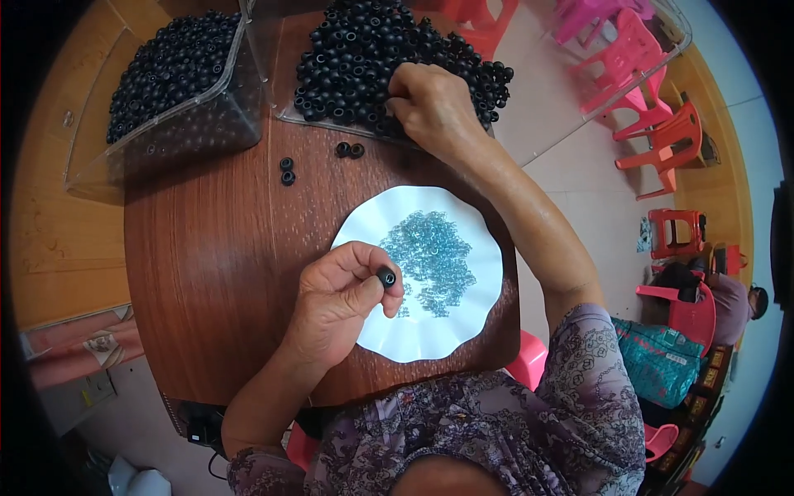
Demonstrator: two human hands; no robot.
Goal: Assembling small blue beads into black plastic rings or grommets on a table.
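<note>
My left hand [335, 302] pinches a small black hollow bead-like piece [386, 277] between thumb and fingers, its round opening showing. Below that hand lies a white plate with a wavy rim [405, 351], bearing a heap of tiny clear bluish ring-like bits [430, 252]. My right hand [434, 103] reaches to the far side, fingers bent and closed at the edge of a big pile of the same black pieces [356, 62]. What its fingertips hold, if anything, is hidden. Two loose black pieces [287, 170] lie left of the plate, and another pair [350, 150] lies nearer the pile.
A clear plastic box [223, 124] full of black pieces stands far left on the brown wooden table [198, 281]. The pile rests in a clear container. Pink and red plastic chairs [628, 50] line the right, with a green bag [657, 360] and another person [732, 306] there.
</note>
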